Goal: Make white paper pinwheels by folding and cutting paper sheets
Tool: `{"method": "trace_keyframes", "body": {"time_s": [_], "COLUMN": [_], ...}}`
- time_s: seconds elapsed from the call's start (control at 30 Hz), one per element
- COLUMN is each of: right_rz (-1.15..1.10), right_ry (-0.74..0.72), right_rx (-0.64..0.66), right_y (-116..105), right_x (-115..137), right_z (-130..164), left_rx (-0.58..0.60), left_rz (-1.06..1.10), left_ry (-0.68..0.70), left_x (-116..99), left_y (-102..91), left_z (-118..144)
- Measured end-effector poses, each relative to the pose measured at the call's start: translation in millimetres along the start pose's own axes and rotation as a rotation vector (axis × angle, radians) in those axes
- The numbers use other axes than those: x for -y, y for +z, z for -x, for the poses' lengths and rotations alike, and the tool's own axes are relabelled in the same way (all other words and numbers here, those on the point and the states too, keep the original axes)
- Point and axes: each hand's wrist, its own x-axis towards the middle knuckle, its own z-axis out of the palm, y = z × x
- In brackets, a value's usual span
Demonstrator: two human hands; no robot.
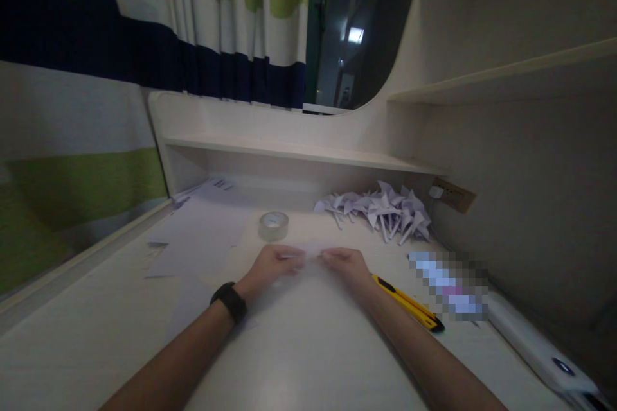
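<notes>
While both hands meet over the pale desk (pixel 308 359), the left hand (pixel 274 264) and right hand (pixel 346 263) each pinch, fingers nearly closed, an end of a small white paper piece (pixel 312 249) held between them, apparently mid-fold; the next crease likely needs aligned edges and firm fingertip pressure. Thin, matte sheets (pixel 202 231) lie left of the left hand, a glossy clear tape roll (pixel 273 225) just beyond it. Beyond the right hand sits a heap of sharp-pointed folded paper figures (pixel 380 209); a yellow utility knife (pixel 409 305) lies beside its wrist.
</notes>
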Motion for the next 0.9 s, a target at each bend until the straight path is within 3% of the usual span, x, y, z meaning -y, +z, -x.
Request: {"method": "trace_keyframes", "body": {"time_s": [0.3, 0.6, 0.9], "right_rz": [-0.075, -0.035, -0.137], "right_ry": [0.055, 0.048, 0.054], "right_rx": [0.016, -0.048, -0.144], "right_y": [0.8, 5.8, 6.1], "right_x": [0.0, 12.4, -4.5], "right_z": [1.3, 6.7, 0.2], "left_rx": [0.016, -0.013, -0.091], "left_rz": [-0.006, 0.082, 0.091], "left_ry": [-0.025, -0.004, -0.025], "left_x": [-2.0, -4.6, -8.1], "left_y": [3.8, 5.3, 10.0], "left_z": [1.4, 4.2, 4.0]}}
